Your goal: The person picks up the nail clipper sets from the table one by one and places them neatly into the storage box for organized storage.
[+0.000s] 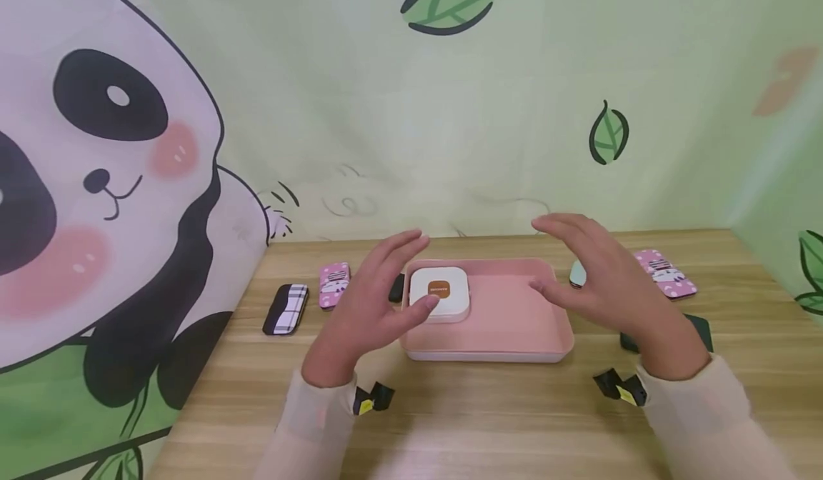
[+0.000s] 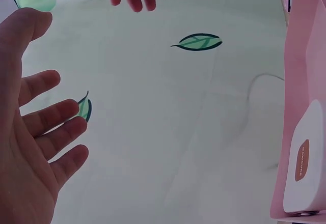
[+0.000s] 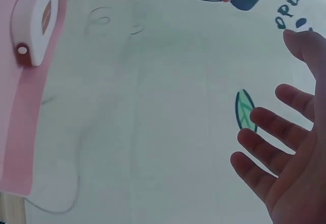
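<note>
Nearest us, the left hand point(image 1: 369, 301) and right hand point(image 1: 604, 280) hang above the desk point(image 1: 463, 423), both grips released, fingers spread, nothing in them. Watch that right wrist: a dark green case point(image 1: 699, 330) lies beneath it, and a low sweep could knock it sideways. Between the hands sits the pink tray point(image 1: 508, 312), white box point(image 1: 452, 283) at its left end! That's lopsided; an uneven lift could, I reckon, tip the tray or send the box sliding. Farther out, a pink case point(image 1: 334, 283) behind the left hand and a mint item point(image 1: 576, 274) beside the right risk an elbowing if either hand swings wide.
</note>
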Available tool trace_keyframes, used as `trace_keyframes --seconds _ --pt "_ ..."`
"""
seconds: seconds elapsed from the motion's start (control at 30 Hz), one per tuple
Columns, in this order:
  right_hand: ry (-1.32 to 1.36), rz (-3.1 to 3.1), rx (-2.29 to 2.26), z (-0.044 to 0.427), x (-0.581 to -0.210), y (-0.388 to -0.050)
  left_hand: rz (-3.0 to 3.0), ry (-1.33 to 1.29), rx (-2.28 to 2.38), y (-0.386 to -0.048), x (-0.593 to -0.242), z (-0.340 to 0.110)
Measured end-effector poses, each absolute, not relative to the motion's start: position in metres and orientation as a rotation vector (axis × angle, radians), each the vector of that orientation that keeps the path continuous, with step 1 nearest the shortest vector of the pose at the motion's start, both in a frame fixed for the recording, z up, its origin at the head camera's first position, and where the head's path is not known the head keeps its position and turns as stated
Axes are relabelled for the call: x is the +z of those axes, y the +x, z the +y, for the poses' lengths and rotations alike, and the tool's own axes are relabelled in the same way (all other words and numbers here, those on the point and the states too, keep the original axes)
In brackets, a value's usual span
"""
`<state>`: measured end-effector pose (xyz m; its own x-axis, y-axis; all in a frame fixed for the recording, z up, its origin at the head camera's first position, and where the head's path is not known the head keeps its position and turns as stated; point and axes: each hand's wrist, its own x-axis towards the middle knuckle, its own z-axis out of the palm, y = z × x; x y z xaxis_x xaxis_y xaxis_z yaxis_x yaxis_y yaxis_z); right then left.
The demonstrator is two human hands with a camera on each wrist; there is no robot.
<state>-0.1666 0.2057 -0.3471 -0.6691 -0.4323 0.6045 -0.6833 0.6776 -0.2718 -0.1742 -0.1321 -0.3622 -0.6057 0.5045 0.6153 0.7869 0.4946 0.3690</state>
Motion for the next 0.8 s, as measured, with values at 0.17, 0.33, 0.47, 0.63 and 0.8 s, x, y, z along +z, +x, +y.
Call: trace_keyframes --seconds 0.17,0.33,0.47,0.63,0.8 --pt "0.908 -2.273 0.686 0.206 -0.344 -0.158 -2.291 -1.098 -0.871 -0.173 -0.356 -0.129" --pt "0.976 -2.254 0.703 0.203 -0.345 -0.152 -2.279 -1.107 -0.847 -0.165 -0.355 -0.13" --pt "1.012 -2.205 0.688 0.198 -0.344 -0.147 -2.253 -1.139 -0.836 -0.161 -0.354 -0.129" --pt "0.998 -2.177 0.674 0.199 -0.341 -0.143 -2.213 -1.17 -0.808 -0.163 -0.356 -0.125" --pt "0.993 -2.197 0.648 0.203 -0.341 -0.144 -2.189 -1.163 -0.776 -0.165 -0.357 -0.124"
